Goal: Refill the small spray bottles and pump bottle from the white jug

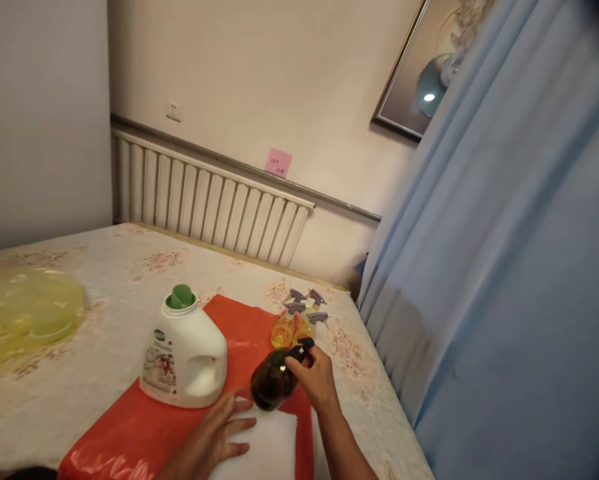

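Note:
A dark brown pump bottle with a black top hangs tilted from my right hand, whose fingers grip it at the neck. Just left of the bottle, my left hand is spread with nothing in it, above a white sheet or pad. That pad lies on a red plastic sheet. A large white jug with a handle and a picture label stands upright on the red sheet; something green sits in its mouth. Behind my right hand is a group of spray bottles with orange-yellow liquid and grey trigger heads.
A flowered cloth covers the surface. At the left lies a translucent yellow plastic thing. A radiator runs along the wall beyond the far edge. A blue curtain hangs close on the right.

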The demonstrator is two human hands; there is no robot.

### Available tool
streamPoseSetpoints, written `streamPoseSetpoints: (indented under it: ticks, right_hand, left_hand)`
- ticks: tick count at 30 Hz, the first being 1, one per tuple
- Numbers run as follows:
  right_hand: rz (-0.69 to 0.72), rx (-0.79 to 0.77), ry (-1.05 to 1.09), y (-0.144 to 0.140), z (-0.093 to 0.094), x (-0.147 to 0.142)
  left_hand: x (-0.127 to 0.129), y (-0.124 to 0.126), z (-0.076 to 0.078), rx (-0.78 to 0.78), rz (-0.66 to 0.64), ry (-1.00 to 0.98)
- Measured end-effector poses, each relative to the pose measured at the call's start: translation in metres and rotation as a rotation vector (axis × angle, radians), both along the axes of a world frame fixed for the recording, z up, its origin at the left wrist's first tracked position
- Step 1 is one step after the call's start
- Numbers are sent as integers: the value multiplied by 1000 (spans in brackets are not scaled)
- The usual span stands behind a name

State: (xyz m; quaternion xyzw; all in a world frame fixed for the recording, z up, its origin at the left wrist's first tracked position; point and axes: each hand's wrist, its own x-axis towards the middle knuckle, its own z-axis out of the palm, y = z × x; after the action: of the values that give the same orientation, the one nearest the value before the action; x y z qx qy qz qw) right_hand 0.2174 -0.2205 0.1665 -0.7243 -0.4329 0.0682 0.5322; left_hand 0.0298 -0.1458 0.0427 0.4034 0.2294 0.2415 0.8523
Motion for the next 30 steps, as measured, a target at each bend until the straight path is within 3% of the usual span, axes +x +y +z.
streamPoseSetpoints:
  ticks: [3,5,10,15,24,30]
  right_hand:
    - [95,10,84,-11,10,-24]
    - [150,33,143,-18,15,-38]
    - [183,98,147,-31,22,-58]
    - [126,111,100,-31,12,-66]
    - [102,139,141,-35,-1,-75]
    - [284,163,409,-37,-4,-74]
  left_hand:
    - [-5,-14,32,-193,-170,-290]
    - [-6,-21,38,-290,-189,-368]
    - [-7,-30,26,-485,-48,-375]
    - [-7,-39,26,-575,51,-354]
    - [-13,-51,34,-524,60,-193]
    - [-16,-53,35,-531,11,-152]
